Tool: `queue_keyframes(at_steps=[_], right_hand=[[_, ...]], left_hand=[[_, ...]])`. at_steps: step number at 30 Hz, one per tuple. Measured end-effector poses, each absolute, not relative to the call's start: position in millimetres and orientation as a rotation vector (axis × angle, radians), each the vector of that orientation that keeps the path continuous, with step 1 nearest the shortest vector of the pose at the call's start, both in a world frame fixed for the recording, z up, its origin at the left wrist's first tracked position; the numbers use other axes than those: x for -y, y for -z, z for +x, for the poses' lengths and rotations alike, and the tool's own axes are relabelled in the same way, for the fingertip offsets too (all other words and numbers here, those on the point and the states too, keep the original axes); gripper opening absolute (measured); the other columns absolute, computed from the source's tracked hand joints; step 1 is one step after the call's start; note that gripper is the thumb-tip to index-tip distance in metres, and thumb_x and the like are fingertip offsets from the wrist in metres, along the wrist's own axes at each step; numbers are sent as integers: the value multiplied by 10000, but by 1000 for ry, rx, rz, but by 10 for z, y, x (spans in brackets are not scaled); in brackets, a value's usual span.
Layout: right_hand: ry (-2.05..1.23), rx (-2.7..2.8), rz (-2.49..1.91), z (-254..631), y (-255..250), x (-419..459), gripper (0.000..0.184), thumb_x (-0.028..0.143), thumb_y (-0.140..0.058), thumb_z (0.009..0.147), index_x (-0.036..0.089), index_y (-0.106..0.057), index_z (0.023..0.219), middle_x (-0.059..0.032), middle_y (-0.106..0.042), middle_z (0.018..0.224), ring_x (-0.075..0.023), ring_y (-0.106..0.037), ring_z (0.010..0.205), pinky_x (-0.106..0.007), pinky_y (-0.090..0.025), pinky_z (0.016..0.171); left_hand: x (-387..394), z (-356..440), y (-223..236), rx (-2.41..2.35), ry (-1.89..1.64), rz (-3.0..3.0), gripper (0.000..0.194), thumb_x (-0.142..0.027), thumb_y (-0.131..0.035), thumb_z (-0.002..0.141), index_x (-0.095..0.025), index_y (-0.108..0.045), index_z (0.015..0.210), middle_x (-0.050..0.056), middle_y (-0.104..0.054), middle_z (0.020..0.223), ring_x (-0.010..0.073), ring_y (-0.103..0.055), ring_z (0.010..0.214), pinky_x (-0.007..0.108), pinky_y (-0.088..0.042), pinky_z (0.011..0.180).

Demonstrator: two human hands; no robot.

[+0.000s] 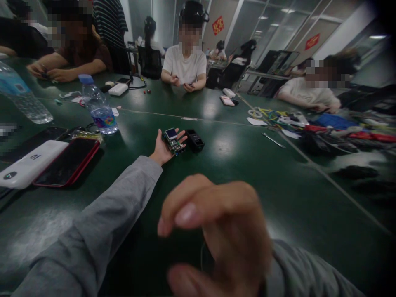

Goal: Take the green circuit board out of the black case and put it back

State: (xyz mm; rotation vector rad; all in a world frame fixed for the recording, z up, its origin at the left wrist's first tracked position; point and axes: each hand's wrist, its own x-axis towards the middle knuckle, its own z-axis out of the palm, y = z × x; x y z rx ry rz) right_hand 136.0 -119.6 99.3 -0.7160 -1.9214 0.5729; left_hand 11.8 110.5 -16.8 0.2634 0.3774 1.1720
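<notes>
My left hand is stretched out over the green table, palm up. A small green circuit board with a little screen lies across its palm and fingers. Right beside those fingertips sits a black box-shaped device on the tabletop; whether they touch I cannot tell. Close to the camera, my right hand is raised and slightly blurred. Its fingers curve over and the thumb stays apart below, with nothing visible in the gap.
Left on the table are a red-cased phone, a white power bank and water bottles, one blue-capped. A wrench lies right of centre, near a heap of cables. Several people sit around the table.
</notes>
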Motion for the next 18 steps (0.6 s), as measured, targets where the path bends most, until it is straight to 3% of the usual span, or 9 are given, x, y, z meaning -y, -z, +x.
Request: queue_keyframes(at_steps=[3, 6, 8, 11, 14, 18], right_hand=[[-546, 1789, -445, 1307, -970, 689, 206, 397, -775, 857, 298, -604, 918, 45, -636, 687, -160, -648, 617, -311, -557, 594], [-378, 1873, -612, 1466, -814, 109, 261, 470, -773, 853, 246, -652, 795, 35, -639, 675, -134, -601, 618, -298, -532, 668], [-261, 1832, -809, 1643, -664, -267, 341, 531, -652, 932, 235, -664, 763, 26, -620, 656, -130, -571, 612, -302, -517, 689], [-138, 1710, -1058, 1913, -377, -728, 384, 533, -444, 1027, 257, -710, 996, -25, -682, 836, -175, -621, 744, -356, -537, 762], [-14, 1742, -1220, 2081, -49, -1000, 466, 520, -380, 1029, 296, -538, 1406, -100, -649, 1223, -265, -600, 1100, -490, -525, 949], [-20, 1807, -1284, 2076, 281, -1132, 604, 551, -464, 980, 252, -427, 1504, -144, -551, 1353, -306, -501, 1269, -559, -445, 1094]], left_hand=[[-1143, 121, 228, -384, -1185, 317, 766, -703, -259, 980, -186, -459, 1508, 150, -641, 1400, 316, -643, 1244, 491, -529, 1000], [-1161, 133, 251, -390, -1200, 351, 799, -711, -247, 978, -145, -472, 1495, 164, -642, 1392, 316, -648, 1230, 456, -525, 1006], [-1156, 136, 236, -412, -1201, 343, 801, -704, -231, 983, -135, -472, 1494, 168, -653, 1375, 316, -654, 1220, 456, -525, 1004], [-1135, 130, 196, -427, -1191, 334, 791, -701, -232, 984, -148, -470, 1497, 160, -667, 1355, 317, -662, 1209, 473, -538, 983], [-1121, 123, 177, -414, -1184, 331, 775, -691, -244, 986, -161, -458, 1510, 162, -652, 1379, 313, -657, 1220, 468, -549, 966], [-1129, 125, 182, -421, -1183, 312, 772, -687, -259, 985, -165, -443, 1523, 161, -644, 1392, 313, -655, 1225, 469, -548, 971]])
